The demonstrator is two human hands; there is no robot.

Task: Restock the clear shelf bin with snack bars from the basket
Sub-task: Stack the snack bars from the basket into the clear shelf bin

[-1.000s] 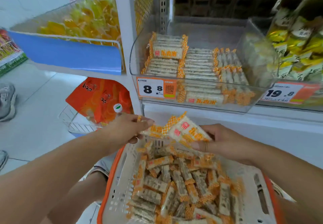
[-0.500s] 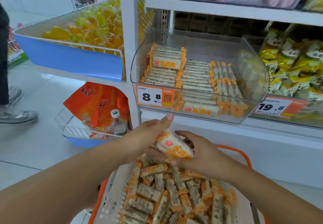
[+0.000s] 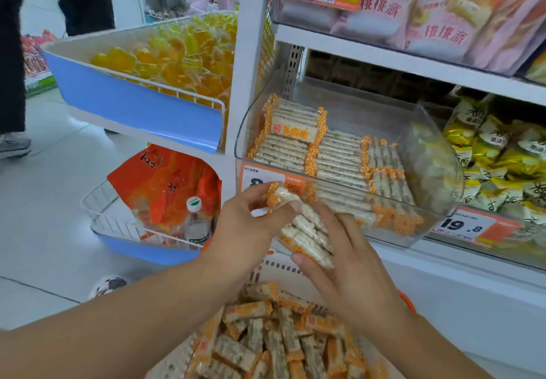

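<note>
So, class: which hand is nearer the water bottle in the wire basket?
Left. The left hand is just right of the bottle; the right hand lies farther right, beyond the bars both hold.

2 bare arms come in from the bottom of the picture. no sleeves show on them at all, right down to the edge of the picture. the left hand (image 3: pixel 246 225) has no ring, no watch and no glove. the right hand (image 3: pixel 351 263) is bare too, with no band on the wrist. the fingernails are short and plain, with no paint on them. the left thumbnail looks smooth and a little shiny. both arms look smooth, with no marks or stickers on them.
</note>
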